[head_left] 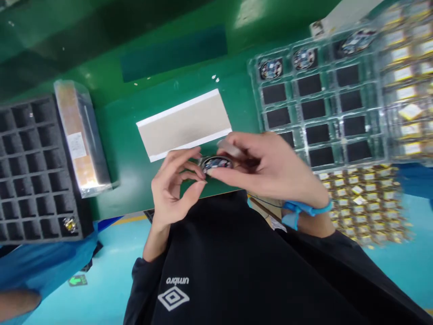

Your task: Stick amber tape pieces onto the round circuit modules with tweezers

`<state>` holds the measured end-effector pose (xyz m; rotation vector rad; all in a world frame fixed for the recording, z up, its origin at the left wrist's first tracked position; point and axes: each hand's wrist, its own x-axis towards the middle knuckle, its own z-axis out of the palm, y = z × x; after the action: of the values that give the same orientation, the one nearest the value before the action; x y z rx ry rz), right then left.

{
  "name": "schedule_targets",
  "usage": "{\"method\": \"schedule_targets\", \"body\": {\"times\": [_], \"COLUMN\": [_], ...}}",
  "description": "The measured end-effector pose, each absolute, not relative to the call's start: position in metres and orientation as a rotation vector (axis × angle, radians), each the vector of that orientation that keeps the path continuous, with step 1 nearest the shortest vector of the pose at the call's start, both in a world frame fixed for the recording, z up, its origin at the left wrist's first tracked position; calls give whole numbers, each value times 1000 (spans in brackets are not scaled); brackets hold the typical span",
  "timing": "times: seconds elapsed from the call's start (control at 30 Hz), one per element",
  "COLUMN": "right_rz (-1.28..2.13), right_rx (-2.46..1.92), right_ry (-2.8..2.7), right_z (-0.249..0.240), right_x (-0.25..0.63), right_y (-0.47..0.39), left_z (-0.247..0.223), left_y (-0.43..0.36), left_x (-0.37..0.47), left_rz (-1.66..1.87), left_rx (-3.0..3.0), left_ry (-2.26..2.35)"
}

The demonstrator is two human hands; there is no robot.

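A round circuit board [218, 163] is pinched at its right side by my right hand [270, 164], thumb along its near edge. A pale, flat strip [232, 149] also sticks out from the fingers of this hand; its kind is unclear. My left hand [177, 185] is at the board's left edge, fingers curved and apart; whether the fingertips touch it is hard to tell. Just beyond the hands lies a beige rectangular sheet [184, 125] with white borders. A blue band [309, 207] circles my right wrist.
A clear plastic tray [299, 79] at right has round boards in its far row. Beside it are many yellow-edged parts [365, 203]. At left stand a wrapped box [79, 140] and a black compartment tray [30, 169]. Another person's arm [18, 302] shows lower left.
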<state>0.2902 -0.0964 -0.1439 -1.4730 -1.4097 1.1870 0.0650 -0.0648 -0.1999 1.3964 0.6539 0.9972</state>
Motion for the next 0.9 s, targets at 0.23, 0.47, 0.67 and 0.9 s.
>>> {"method": "schedule_targets", "body": {"times": [0.23, 0.47, 0.67, 0.9], "right_rz": [1376, 1401, 1362, 1247], "right_rx": [-1324, -1225, -1269, -1368], "right_ry": [-1433, -1304, -1260, -1307], "right_z": [-165, -178, -175, -174], "right_x": [252, 229, 223, 220], "right_y": [-82, -82, -77, -79], "left_z": [-201, -198, -193, -194], "left_y": [-82, -83, -82, -77], "left_x": [53, 52, 47, 38], "left_rz": [1125, 1168, 1139, 1148], "left_rx": [971, 841, 867, 1021], "left_ry": [945, 982, 1025, 997]}}
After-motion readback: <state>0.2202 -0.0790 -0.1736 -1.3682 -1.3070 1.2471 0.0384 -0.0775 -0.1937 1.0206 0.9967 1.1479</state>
